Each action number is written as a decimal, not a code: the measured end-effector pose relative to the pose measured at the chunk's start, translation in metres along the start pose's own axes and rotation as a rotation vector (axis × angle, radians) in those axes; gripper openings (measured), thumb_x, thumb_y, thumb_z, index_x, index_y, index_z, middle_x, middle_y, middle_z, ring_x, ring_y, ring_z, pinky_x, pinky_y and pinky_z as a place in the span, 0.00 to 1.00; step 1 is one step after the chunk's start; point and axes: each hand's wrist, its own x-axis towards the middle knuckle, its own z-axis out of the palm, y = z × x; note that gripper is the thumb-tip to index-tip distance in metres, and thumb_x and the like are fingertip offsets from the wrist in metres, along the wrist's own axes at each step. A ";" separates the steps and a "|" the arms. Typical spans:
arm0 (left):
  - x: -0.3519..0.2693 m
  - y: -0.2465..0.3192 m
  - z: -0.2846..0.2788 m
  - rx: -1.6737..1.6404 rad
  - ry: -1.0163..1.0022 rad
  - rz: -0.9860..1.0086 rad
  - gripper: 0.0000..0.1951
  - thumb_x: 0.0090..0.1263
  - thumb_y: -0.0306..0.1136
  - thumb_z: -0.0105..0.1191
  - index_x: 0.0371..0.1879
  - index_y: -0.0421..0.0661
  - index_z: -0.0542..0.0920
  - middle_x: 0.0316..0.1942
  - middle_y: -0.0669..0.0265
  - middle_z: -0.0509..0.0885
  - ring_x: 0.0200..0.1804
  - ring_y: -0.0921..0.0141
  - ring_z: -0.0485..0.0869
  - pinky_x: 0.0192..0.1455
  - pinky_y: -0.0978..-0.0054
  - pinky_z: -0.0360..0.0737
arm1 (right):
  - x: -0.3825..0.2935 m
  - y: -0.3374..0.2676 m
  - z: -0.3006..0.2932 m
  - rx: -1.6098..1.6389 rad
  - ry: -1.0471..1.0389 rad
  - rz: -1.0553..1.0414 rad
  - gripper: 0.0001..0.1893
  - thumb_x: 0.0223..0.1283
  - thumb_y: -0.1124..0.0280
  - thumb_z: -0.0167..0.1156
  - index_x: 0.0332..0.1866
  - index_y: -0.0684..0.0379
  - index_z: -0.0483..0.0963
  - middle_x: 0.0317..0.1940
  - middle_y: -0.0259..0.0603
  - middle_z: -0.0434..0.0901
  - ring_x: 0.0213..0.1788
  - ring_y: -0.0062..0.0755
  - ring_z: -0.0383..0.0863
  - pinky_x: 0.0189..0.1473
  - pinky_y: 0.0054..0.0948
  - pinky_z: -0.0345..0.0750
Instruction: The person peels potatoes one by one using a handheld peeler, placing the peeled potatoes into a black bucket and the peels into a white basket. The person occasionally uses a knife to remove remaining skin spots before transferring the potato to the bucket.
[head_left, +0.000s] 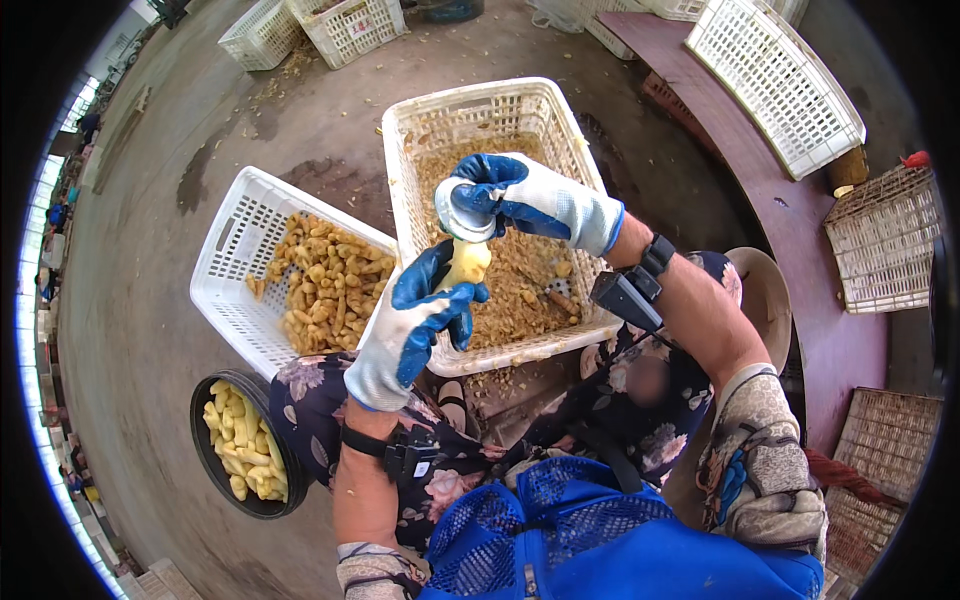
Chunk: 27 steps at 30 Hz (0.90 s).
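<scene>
My left hand (420, 315), in a blue-and-white coated work glove, grips a pale, peeled piece of ginger root (471, 261) and holds it upright. In my right hand (529, 196), gloved alike, is a round, rimmed metal piece (463, 217), perhaps a lid or scraper, its edge at the top of the ginger. Both hands are above a white plastic crate (499, 360) strewn with brown peelings (510, 300). Left of it, a tilted white crate (229, 281) holds unpeeled ginger (330, 285). Peeled ginger (244, 442) fills a black bucket (201, 457) beside my left leg.
A long reddish-brown bench (780, 225) curves along the right, with a white crate (780, 82) on it. Worn crates (885, 240) stand beyond. Further crates (349, 34) sit at the back on the damp concrete floor (150, 300). A round stool (761, 292) is by my right leg.
</scene>
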 end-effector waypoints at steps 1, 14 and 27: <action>-0.001 -0.001 0.001 0.001 0.001 0.002 0.29 0.70 0.29 0.51 0.70 0.38 0.62 0.40 0.56 0.83 0.22 0.76 0.76 0.26 0.81 0.75 | 0.001 0.002 -0.001 0.061 -0.017 -0.004 0.14 0.65 0.61 0.64 0.49 0.59 0.77 0.33 0.27 0.79 0.31 0.15 0.75 0.31 0.18 0.74; 0.007 -0.017 -0.006 -0.027 0.200 0.271 0.26 0.72 0.28 0.51 0.69 0.39 0.64 0.33 0.64 0.82 0.19 0.81 0.72 0.20 0.85 0.69 | -0.029 -0.035 0.024 -0.952 0.189 -0.464 0.16 0.57 0.65 0.68 0.48 0.59 0.78 0.34 0.51 0.83 0.38 0.51 0.83 0.42 0.36 0.79; 0.015 -0.011 0.008 0.094 0.324 0.277 0.25 0.71 0.25 0.47 0.68 0.36 0.65 0.33 0.67 0.80 0.18 0.84 0.70 0.18 0.87 0.67 | -0.021 -0.027 0.028 -1.131 0.297 -0.438 0.17 0.54 0.63 0.70 0.47 0.57 0.78 0.35 0.49 0.83 0.38 0.50 0.84 0.41 0.37 0.79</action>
